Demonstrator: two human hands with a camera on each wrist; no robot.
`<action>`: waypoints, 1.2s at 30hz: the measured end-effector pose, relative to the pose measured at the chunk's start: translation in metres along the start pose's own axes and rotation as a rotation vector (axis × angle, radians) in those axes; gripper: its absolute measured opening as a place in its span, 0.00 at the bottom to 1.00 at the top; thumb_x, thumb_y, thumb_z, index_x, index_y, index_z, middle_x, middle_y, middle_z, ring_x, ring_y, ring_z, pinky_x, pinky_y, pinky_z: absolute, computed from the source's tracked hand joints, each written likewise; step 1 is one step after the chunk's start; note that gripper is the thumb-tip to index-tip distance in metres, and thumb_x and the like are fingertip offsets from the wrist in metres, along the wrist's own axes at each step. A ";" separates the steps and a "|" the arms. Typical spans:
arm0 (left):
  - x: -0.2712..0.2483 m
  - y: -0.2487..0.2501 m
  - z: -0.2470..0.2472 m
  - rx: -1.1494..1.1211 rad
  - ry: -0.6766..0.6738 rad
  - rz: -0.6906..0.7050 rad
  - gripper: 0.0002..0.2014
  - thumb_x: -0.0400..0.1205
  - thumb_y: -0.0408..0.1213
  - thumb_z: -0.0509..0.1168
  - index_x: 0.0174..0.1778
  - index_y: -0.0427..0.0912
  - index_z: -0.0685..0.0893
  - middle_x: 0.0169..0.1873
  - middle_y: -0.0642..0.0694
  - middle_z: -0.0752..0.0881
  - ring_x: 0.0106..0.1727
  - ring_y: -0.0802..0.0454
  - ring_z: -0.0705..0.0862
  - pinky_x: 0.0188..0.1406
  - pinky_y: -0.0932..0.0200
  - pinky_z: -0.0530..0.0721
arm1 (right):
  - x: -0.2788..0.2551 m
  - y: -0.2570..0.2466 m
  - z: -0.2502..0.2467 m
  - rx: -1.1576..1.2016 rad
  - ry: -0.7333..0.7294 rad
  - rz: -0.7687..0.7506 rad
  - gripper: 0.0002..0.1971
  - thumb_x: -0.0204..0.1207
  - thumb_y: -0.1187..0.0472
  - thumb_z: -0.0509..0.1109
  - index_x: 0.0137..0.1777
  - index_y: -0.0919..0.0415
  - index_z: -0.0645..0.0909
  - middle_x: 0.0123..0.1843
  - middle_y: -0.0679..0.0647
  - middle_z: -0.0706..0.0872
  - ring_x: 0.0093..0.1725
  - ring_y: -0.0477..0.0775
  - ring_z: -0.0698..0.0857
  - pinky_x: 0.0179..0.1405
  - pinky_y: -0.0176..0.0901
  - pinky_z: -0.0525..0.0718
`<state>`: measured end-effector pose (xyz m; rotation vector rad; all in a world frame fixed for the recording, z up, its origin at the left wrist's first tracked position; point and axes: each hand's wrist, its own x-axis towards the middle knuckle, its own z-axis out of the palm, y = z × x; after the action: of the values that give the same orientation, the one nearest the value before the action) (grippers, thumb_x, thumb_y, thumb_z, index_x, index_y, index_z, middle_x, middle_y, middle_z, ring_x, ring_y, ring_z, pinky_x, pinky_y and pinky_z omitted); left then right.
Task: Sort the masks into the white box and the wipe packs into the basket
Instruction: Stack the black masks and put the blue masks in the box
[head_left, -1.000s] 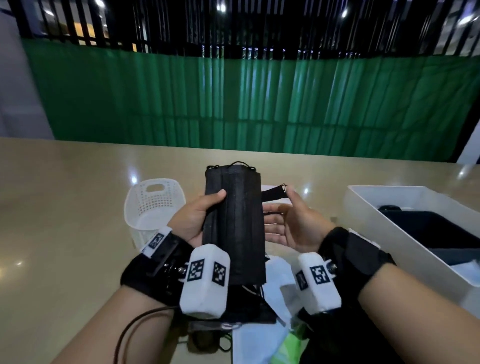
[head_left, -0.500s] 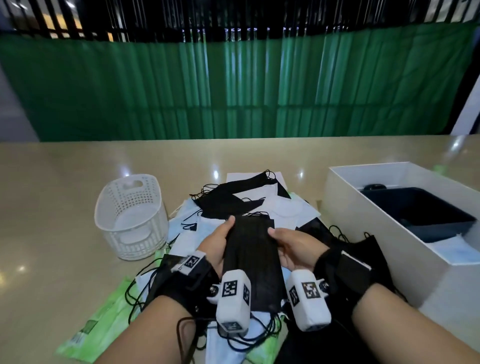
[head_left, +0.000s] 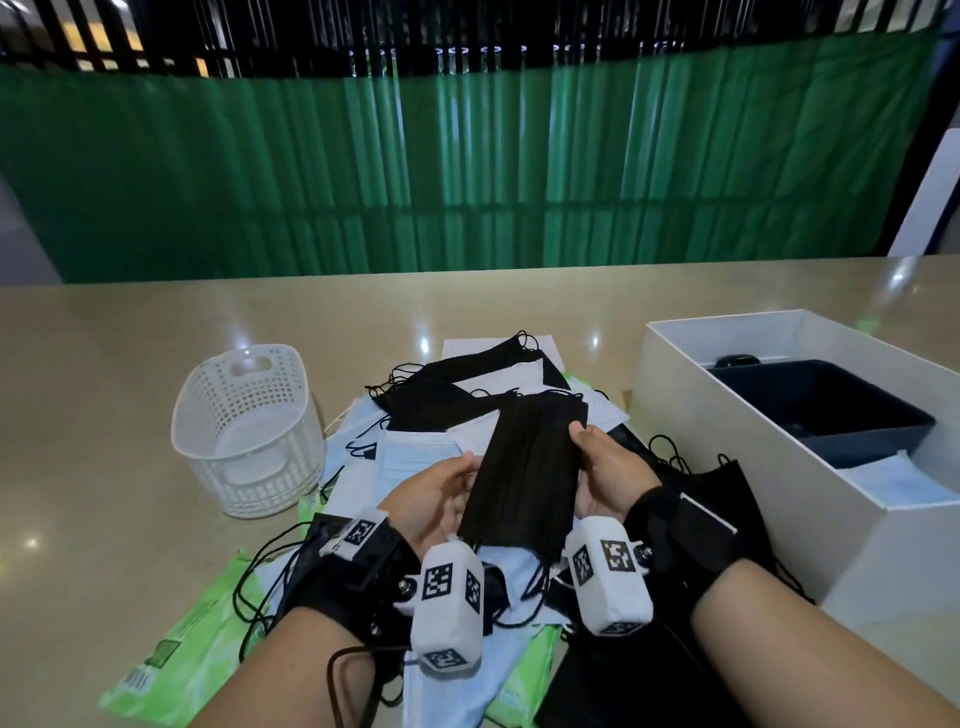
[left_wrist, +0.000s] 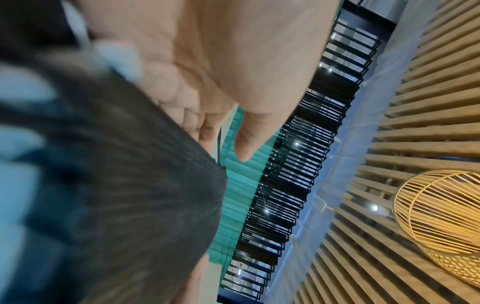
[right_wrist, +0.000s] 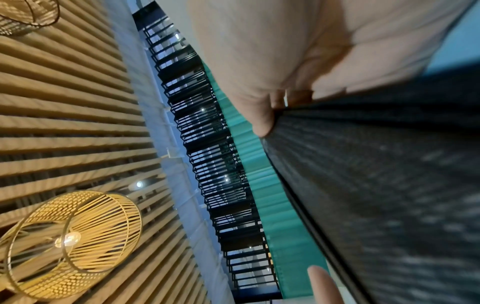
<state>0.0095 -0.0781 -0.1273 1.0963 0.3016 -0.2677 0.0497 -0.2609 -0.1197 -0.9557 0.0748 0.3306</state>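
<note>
From the head camera, a black mask (head_left: 524, 478) sits at the centre of the frame, held lengthwise above a loose pile of masks (head_left: 467, 410) on the bench (head_left: 104, 415). The right hand (head_left: 605, 480) pinches its right edge, thumb on top and fingers beneath. The left hand (head_left: 434, 496) lies palm-up with relaxed fingers against the left edge, supporting the mask more than gripping it. The white box (head_left: 691, 415) stands at the right of the frame, already holding a dark tray and a pale blue mask in its near corner. The basket (head_left: 249, 431) stands at the left of centre and looks bare inside. Green wipe packs (head_left: 192, 649) lie at the lower left, partly buried under masks and ear loops.

In the left wrist view, the left hand (left_wrist: 221, 72) fills the upper middle, fingers loosely extended, with the blurred dark mask (left_wrist: 130, 195) spreading across the lower left.

In the right wrist view, the right hand (right_wrist: 272, 72) fills the top, its thumb pressed on the edge of the mask (right_wrist: 389, 185), which covers the right of the frame.

The step in hand looks like moving one mask to the box. The next move probably calls for carrying it rightward over the near wall and letting it drop flat, with the trailing ear loops kept clear of the pile so nothing drags along.
</note>
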 end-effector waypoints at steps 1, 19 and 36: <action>-0.002 0.000 0.000 0.035 -0.021 0.010 0.12 0.80 0.37 0.61 0.51 0.34 0.85 0.42 0.38 0.83 0.35 0.51 0.85 0.34 0.61 0.87 | -0.001 -0.001 0.001 0.010 0.010 0.003 0.11 0.86 0.61 0.56 0.52 0.68 0.77 0.57 0.70 0.85 0.46 0.57 0.89 0.45 0.47 0.88; -0.016 0.039 0.033 -0.046 0.149 0.191 0.14 0.86 0.39 0.56 0.65 0.38 0.75 0.61 0.30 0.82 0.59 0.33 0.84 0.45 0.38 0.87 | -0.005 0.005 -0.001 -0.287 -0.410 0.102 0.22 0.62 0.69 0.79 0.57 0.64 0.81 0.47 0.55 0.92 0.45 0.49 0.90 0.45 0.38 0.88; -0.074 0.041 0.000 0.122 -0.001 0.079 0.09 0.83 0.25 0.56 0.55 0.31 0.80 0.42 0.34 0.88 0.35 0.46 0.90 0.35 0.52 0.90 | -0.014 0.008 0.003 -0.456 -0.412 0.073 0.10 0.66 0.54 0.75 0.33 0.62 0.86 0.28 0.59 0.82 0.31 0.54 0.82 0.43 0.40 0.80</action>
<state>-0.0443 -0.0561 -0.0665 1.2262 0.2428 -0.2180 0.0339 -0.2578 -0.1212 -1.3173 -0.3566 0.6229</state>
